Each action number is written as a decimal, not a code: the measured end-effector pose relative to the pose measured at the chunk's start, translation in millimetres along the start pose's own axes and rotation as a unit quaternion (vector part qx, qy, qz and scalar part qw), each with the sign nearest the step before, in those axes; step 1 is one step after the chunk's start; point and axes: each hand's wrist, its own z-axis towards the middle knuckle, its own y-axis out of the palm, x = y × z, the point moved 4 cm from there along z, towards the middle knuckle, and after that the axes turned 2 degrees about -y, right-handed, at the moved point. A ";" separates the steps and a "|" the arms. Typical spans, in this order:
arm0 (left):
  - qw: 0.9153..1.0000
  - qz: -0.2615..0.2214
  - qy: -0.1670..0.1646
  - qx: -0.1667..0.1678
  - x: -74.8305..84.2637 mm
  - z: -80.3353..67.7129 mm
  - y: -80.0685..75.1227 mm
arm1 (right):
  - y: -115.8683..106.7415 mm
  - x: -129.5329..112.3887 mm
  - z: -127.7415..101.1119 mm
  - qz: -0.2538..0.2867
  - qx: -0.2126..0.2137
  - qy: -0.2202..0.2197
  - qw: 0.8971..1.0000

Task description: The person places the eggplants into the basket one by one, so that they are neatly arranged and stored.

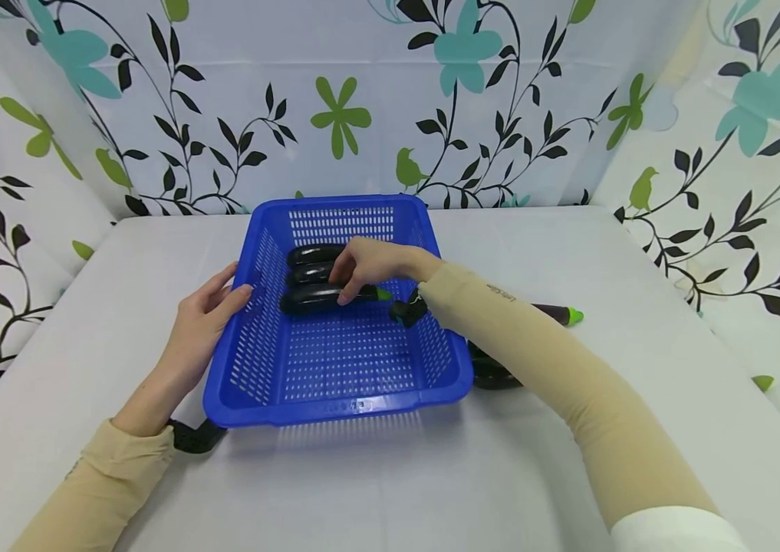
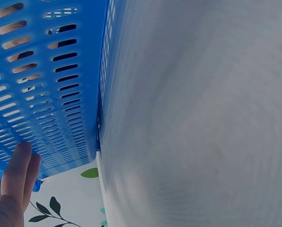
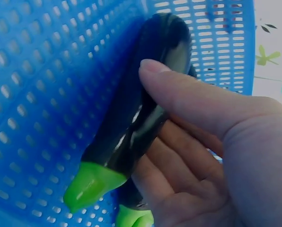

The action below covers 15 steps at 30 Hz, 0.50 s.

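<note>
A blue slotted basket [image 1: 334,405] stands in the middle of the white table. Three dark eggplants lie side by side in its far half. My right hand [image 1: 347,290] reaches in over the right rim and grips the nearest eggplant [image 1: 307,300] close to its green stem. In the right wrist view the thumb lies across the top of that eggplant [image 3: 164,38] and the fingers [image 3: 171,163] curl beneath it. A second green stem shows just below it. My left hand [image 1: 218,305] rests with straight fingers [image 2: 18,170] against the basket's left wall [image 2: 46,71].
Another eggplant [image 1: 555,313] lies on the table [image 1: 638,253] to the right of the basket. A further dark one [image 1: 493,373] lies partly hidden under my right forearm. Curtains printed with leaves close in the back and both sides.
</note>
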 end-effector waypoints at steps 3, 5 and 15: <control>1.000 -0.001 0.001 0.002 0.0 -0.2 -1.2 | 0.5 -0.6 2.3 -0.014 0.000 -0.010 1.000; 1.000 -0.002 0.001 0.001 -0.1 -0.2 -1.4 | 0.3 -0.3 3.1 -0.025 0.001 -0.012 1.000; 1.000 -0.004 0.000 -0.002 -0.9 0.3 -0.2 | -0.4 0.0 1.4 -0.041 0.010 -0.013 0.999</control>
